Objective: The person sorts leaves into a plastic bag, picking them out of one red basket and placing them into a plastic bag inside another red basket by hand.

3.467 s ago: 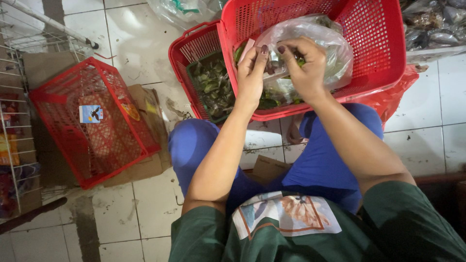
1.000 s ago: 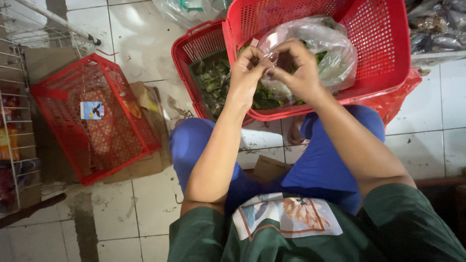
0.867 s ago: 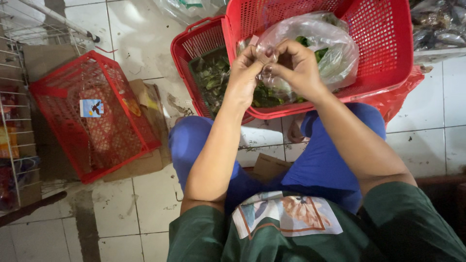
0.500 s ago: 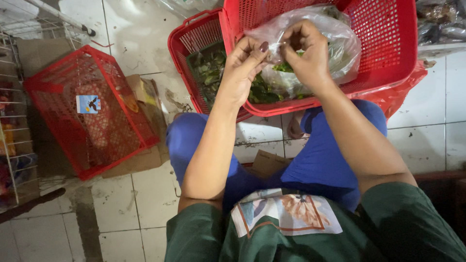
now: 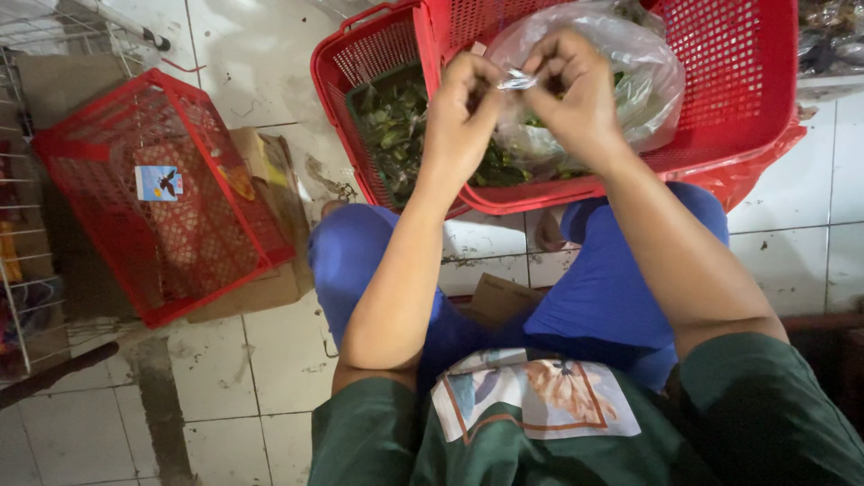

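**Pinching the mouth of the bag shut**

Our fingers (image 5: 486, 79) on both sides are drawn in close, thumb against fingertips, nipping the gathered neck of the clear plastic bag (image 5: 630, 81) between them. The left hand (image 5: 461, 121) grips the twisted plastic from one side and the right hand (image 5: 576, 94) from the other, so that the two pinches almost touch over a small crumpled knot of film. Neither hand has any finger spread; all are curled toward the pinch.

To do this well, we judge that we should keep the neck taut between the two pinches, hold the gather high above the contents so no leaves get caught in it, and let one hand anchor while the other works the film. A slack neck would likely slip free.

Below our hands the bag bulges with green leaves (image 5: 531, 162) and rests inside the large red basket (image 5: 738, 81), leaning on its near wall. Just to the left, touching it, a second red basket (image 5: 342, 81) holds a dark tray of loose greens (image 5: 391, 126). Both baskets sit above our knees, which are in blue trousers (image 5: 612, 288). Well apart on the left, a third red basket (image 5: 153, 198) lies tipped on flattened cardboard (image 5: 270, 279) on the white tiled floor (image 5: 234, 54), beside a wire rack (image 5: 18, 225).
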